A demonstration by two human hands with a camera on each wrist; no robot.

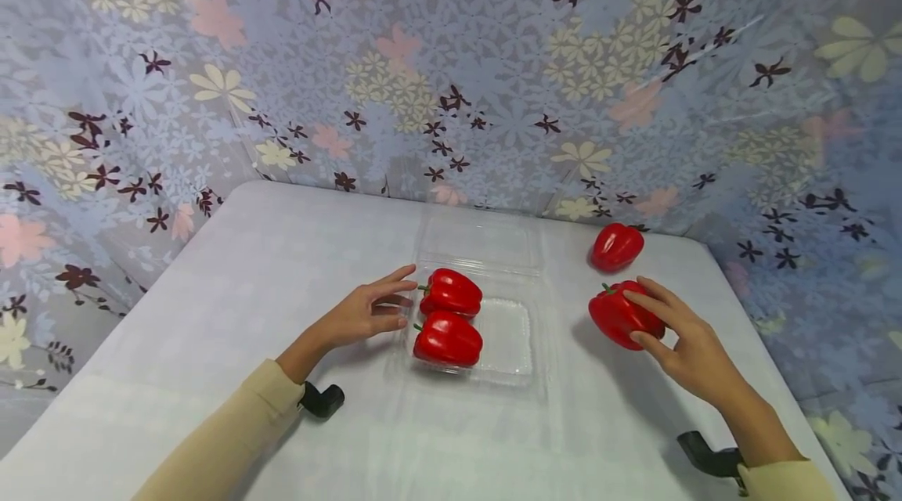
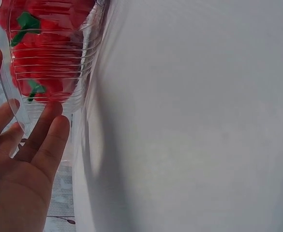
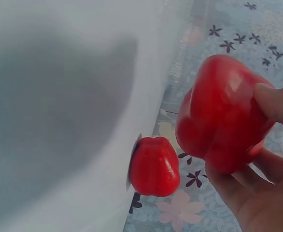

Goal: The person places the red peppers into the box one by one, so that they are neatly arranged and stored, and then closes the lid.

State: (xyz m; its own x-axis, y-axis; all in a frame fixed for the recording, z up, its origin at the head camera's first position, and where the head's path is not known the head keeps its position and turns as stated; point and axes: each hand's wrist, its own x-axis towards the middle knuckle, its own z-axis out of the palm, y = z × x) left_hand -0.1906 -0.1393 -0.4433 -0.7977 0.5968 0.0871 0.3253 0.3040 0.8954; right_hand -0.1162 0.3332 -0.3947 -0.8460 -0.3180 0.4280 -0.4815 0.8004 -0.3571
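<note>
My right hand grips a red bell pepper between thumb and fingers; in the right wrist view this pepper hangs above the table. Another red bell pepper lies on the table just behind it. Side by side in the left half of a clear plastic clamshell box are two more bell peppers, green stems pointing left. My left hand is at the box's left side, fingers extended and apart. The left wrist view shows its fingertips right at the ribbed clear wall.
The box's transparent lid lies folded back toward the rear edge of the white-covered table. A flower-patterned curtain stands behind and along the sides. Black curved pieces show beneath both wrists.
</note>
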